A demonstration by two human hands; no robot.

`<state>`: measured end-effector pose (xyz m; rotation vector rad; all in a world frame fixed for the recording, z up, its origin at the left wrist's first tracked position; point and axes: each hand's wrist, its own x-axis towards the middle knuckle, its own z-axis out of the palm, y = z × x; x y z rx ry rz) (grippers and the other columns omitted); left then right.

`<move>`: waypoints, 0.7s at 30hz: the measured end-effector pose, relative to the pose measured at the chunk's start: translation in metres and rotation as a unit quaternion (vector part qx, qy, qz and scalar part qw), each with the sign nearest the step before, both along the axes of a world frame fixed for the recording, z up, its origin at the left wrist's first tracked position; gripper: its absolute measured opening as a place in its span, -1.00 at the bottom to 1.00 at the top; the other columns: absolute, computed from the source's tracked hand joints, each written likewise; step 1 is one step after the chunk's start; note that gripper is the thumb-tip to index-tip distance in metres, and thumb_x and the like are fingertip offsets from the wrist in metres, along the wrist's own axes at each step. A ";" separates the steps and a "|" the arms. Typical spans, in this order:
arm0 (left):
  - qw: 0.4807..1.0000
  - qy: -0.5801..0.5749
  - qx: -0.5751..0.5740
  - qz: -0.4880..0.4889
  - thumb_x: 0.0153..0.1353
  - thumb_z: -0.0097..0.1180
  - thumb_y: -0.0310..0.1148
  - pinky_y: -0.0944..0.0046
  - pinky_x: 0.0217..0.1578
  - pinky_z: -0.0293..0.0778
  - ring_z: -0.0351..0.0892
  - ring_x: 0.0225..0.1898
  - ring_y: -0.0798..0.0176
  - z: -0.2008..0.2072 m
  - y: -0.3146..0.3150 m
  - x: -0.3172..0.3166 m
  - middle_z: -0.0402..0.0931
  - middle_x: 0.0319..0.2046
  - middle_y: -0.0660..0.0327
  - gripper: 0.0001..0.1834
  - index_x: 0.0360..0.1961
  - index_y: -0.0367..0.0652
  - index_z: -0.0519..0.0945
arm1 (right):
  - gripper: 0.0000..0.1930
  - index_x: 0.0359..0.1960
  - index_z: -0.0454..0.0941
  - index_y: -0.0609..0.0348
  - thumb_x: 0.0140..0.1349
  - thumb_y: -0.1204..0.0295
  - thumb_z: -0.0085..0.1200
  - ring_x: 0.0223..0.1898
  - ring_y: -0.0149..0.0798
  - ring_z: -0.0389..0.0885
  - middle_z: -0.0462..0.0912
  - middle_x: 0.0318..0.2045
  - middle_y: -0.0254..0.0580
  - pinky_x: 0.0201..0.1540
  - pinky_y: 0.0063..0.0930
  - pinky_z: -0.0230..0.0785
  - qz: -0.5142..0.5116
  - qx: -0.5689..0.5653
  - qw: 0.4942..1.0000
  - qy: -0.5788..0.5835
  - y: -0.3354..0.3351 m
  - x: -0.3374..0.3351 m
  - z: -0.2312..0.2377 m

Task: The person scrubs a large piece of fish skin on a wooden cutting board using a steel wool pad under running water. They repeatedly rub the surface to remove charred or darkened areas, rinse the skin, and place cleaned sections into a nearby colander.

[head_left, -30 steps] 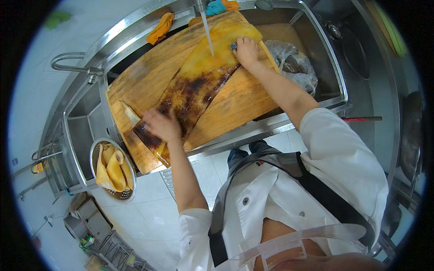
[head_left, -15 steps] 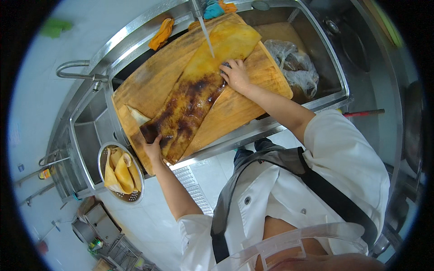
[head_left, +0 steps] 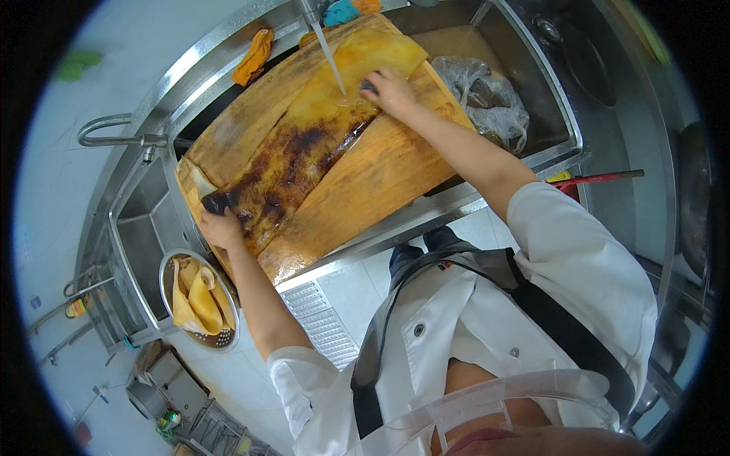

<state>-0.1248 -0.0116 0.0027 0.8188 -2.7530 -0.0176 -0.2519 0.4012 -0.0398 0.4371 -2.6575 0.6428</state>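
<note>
A long slab of what looks like pork skin (head_left: pixel 285 163) lies slantwise across a wooden board (head_left: pixel 380 175). Its far end is clean and yellow; the near-left part is charred dark brown. My right hand (head_left: pixel 393 93) is closed around a small dark scrubbing pad (head_left: pixel 369 87), just at the skin's right edge near the yellow part. Water from a tap (head_left: pixel 310 9) falls onto the skin beside it. My left hand (head_left: pixel 222 228) grips the skin's near-left corner, fingers partly hidden. A pale folded piece (head_left: pixel 201 182) shows beyond that corner.
The board bridges a steel sink (head_left: pixel 572 144). A clear plastic bag (head_left: pixel 487 99) with dark contents lies in the right basin. A perforated metal bowl (head_left: pixel 234 327) holds yellow skin pieces at left. A second tap (head_left: pixel 114 133) and an orange cloth (head_left: pixel 253 57) are behind.
My left hand has moved left and up with the skin's near corner, shifting the slab leftward on the board. The right hand with the pad has moved slightly up, off the charred border.
</note>
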 end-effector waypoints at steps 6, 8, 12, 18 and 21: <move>0.923 0.002 0.046 -0.383 0.12 0.00 -0.25 -0.05 0.26 -0.13 0.05 0.27 0.05 -0.028 0.161 -0.013 0.12 0.23 0.09 -0.37 0.23 -0.12 0.18 | -0.71 -0.16 0.46 -0.10 0.10 0.16 0.01 -0.23 -0.07 0.45 0.40 -0.27 -0.06 -0.34 -0.23 0.41 0.014 0.107 0.983 -0.145 -0.055 0.048 -0.003; 0.934 -0.075 0.016 -0.350 0.23 -0.19 -0.20 -0.08 0.27 -0.26 -0.17 0.34 0.09 -0.043 0.188 -0.012 -0.05 0.31 0.21 -0.43 0.27 -0.06 0.11 | -0.71 -0.18 0.45 -0.17 0.03 0.19 0.06 -0.20 -0.05 0.45 0.39 -0.25 -0.06 -0.37 -0.26 0.43 0.099 0.091 0.985 -0.110 -0.096 0.074 0.005; 0.949 -0.093 0.012 -0.300 0.28 -0.40 -0.11 -0.05 0.29 -0.38 -0.24 0.36 0.15 -0.053 0.183 -0.016 -0.13 0.34 0.31 -0.45 0.30 0.08 0.06 | -0.76 -0.22 0.46 -0.14 0.03 0.24 0.06 -0.28 -0.09 0.50 0.44 -0.32 -0.07 -0.40 -0.28 0.43 0.163 0.215 0.960 -0.077 -0.068 0.049 0.005; 0.954 -0.144 0.004 -0.265 0.31 -0.49 -0.07 -0.04 0.29 -0.42 -0.30 0.37 0.15 -0.047 0.185 -0.018 -0.19 0.35 0.34 -0.46 0.31 0.15 0.01 | -0.77 -0.27 0.46 -0.18 0.00 0.19 0.08 -0.35 -0.14 0.53 0.47 -0.39 -0.20 -0.46 -0.26 0.42 -0.034 0.141 0.983 -0.109 -0.008 0.007 0.004; 0.954 -0.137 -0.014 -0.268 0.31 -0.49 -0.08 -0.03 0.30 -0.42 -0.32 0.37 0.16 -0.049 0.188 -0.019 -0.20 0.35 0.34 -0.46 0.32 0.16 0.00 | -0.73 -0.24 0.46 -0.12 0.02 0.15 0.06 -0.32 -0.11 0.52 0.46 -0.32 -0.15 -0.42 -0.26 0.43 0.038 0.150 0.972 -0.175 -0.072 0.043 0.005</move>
